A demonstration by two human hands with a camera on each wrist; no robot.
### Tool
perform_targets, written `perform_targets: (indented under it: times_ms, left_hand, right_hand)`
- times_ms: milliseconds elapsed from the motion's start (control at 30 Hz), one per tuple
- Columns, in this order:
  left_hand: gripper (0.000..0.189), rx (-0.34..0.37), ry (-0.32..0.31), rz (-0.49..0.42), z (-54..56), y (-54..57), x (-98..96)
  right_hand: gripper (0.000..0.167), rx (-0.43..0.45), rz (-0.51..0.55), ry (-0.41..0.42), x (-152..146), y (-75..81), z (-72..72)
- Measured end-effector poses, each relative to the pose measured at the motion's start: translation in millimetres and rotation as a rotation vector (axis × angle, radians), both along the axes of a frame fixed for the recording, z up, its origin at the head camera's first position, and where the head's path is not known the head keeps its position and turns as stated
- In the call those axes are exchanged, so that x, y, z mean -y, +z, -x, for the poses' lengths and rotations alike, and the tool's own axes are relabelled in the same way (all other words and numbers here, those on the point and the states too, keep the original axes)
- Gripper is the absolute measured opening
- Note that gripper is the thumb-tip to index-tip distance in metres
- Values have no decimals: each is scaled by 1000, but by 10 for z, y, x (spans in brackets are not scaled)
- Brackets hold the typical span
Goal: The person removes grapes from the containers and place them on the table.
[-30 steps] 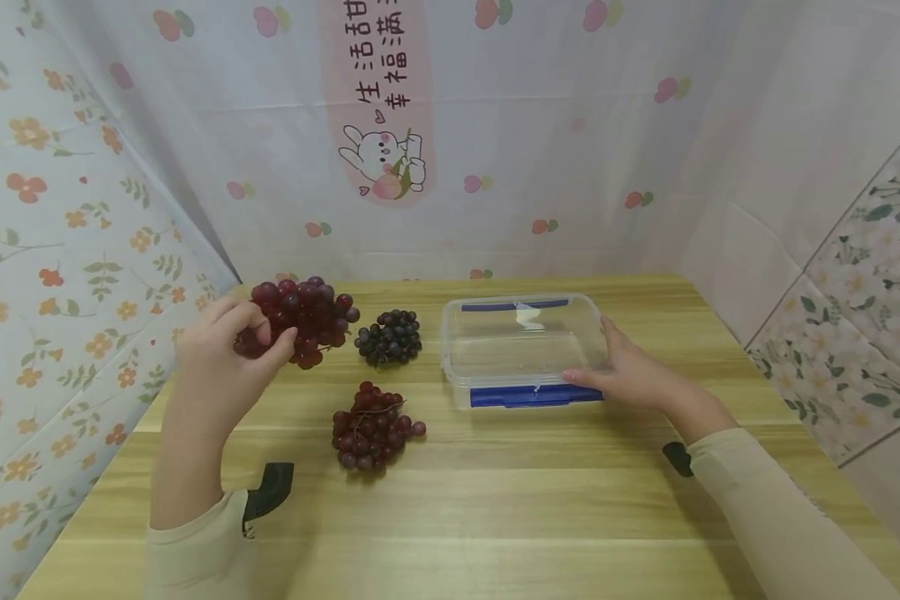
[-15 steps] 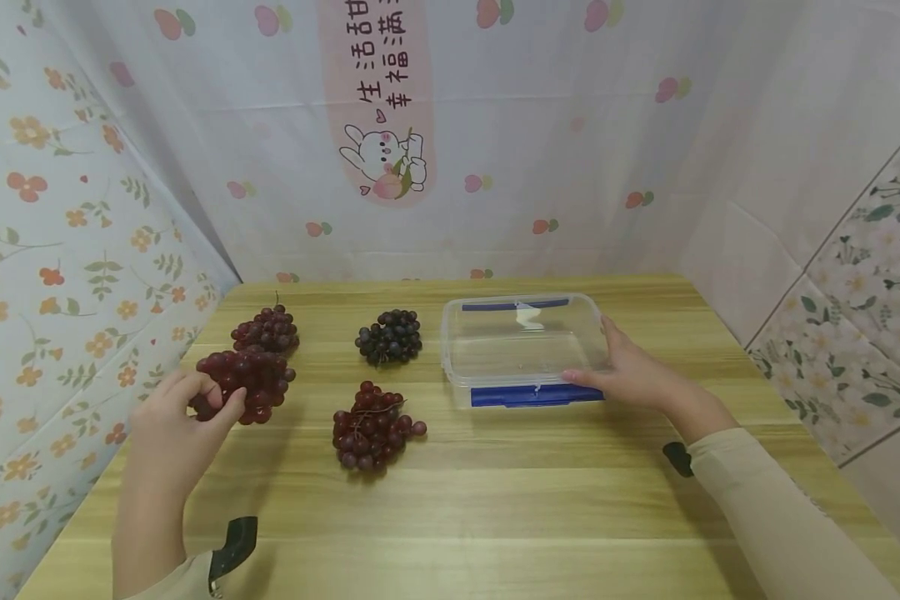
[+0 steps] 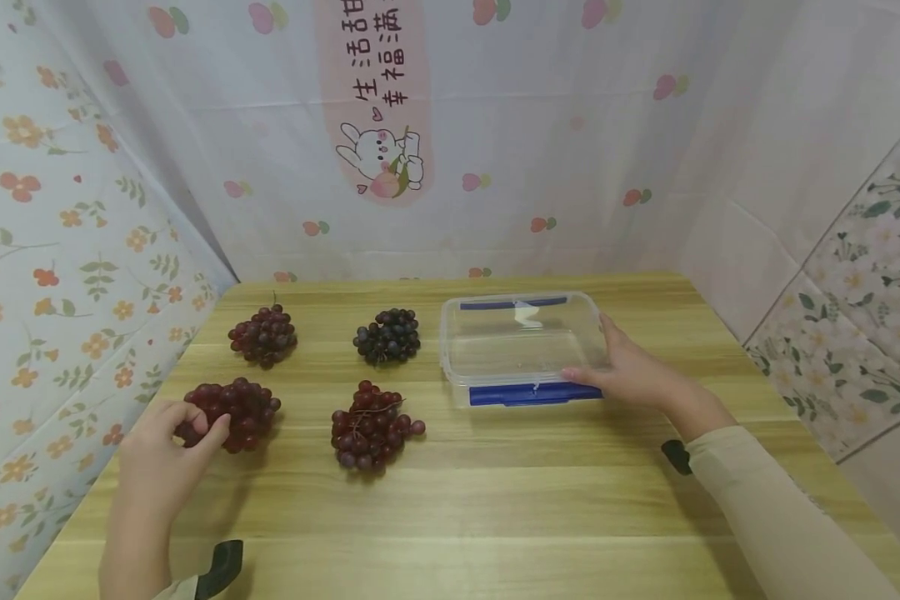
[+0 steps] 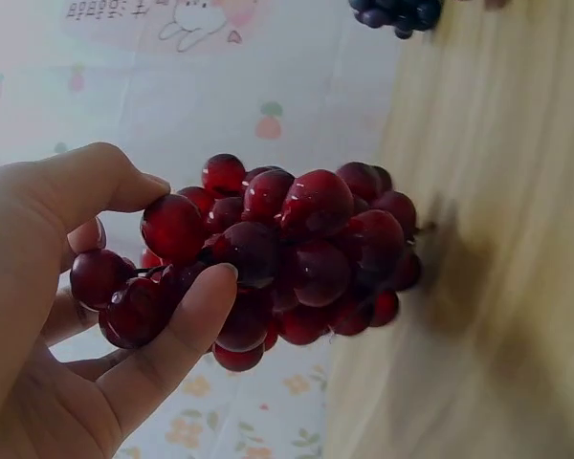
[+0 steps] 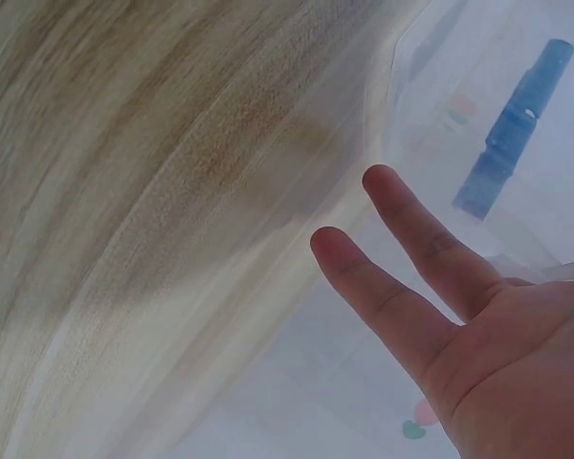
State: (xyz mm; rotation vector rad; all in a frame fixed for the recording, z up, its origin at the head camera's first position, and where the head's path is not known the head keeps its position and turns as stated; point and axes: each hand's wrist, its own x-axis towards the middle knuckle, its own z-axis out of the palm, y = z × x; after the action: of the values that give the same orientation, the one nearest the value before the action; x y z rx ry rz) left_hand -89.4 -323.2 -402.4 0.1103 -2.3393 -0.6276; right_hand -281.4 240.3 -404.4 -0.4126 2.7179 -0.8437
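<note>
My left hand pinches a bunch of red grapes by its near end at the table's left side. In the left wrist view, thumb and index finger hold the stem end of these grapes, and a shadow falls on the wood beside them. At the right, my right hand holds the right front corner of a clear plastic food container with blue latches, thumb over the rim. Two straight fingers of that hand show in the right wrist view; its thumb is hidden there.
Behind the held bunch lies another bunch of red grapes. Black grapes lie left of the container, and a third red bunch sits in front of them. Printed cloths hang round the wooden table.
My left hand has moved left, toward me and down with its red grapes, uncovering the bunch behind. The right hand and the container have stayed in place.
</note>
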Motion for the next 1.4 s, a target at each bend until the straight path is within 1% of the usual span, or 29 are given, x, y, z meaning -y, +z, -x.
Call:
perform_targets:
  times_ms: [100, 200, 333, 433, 533, 767, 867, 933, 1067, 1167, 1233, 1300, 1367, 1400]
  left_hand:
    - [31, 64, 16, -8, -14, -63, 41]
    - [28, 158, 46, -21, -35, -102, 67]
    - [23, 265, 46, -39, -44, -118, 97]
    - [23, 338, 21, -47, -44, -133, 126]
    - [26, 407, -6, -52, -44, -148, 162]
    - [46, 603, -72, -80, -34, -137, 249]
    - [47, 660, -105, -80, -36, -114, 281]
    - [48, 686, -124, -75, -33, -89, 301]
    - [55, 727, -143, -20, 16, -4, 335]
    - [66, 749, -144, 46, 86, 70, 363]
    - [82, 787, -130, 111, 136, 118, 394]
    - [106, 840, -113, 189, 181, 161, 424]
    - [125, 883, -98, 306, 221, 187, 445]
    - [126, 887, -91, 377, 239, 193, 439]
  right_hand:
    - [135, -7, 6, 3, 9, 0, 10]
    - [135, -9, 5, 6, 14, -1, 12]
    - [135, -2, 0, 3, 8, -8, 4]
    - [135, 0, 1, 2, 2, -13, -2]
    - [135, 3, 5, 3, 2, -10, -6]
    - [134, -1, 8, 4, 4, 10, -18]
    - [134, 2, 10, 1, 6, 14, -19]
    - [133, 3, 13, 0, 2, 10, -15]
    - [133, 2, 16, 2, -8, 7, -9]
    - [134, 4, 10, 2, -12, 15, -18]
    - [134, 3, 3, 2, -15, 21, -23]
    - [133, 3, -4, -1, -16, 26, -24]
    - [133, 1, -8, -2, -16, 28, -19]
    - [133, -1, -7, -1, -13, 35, -21]
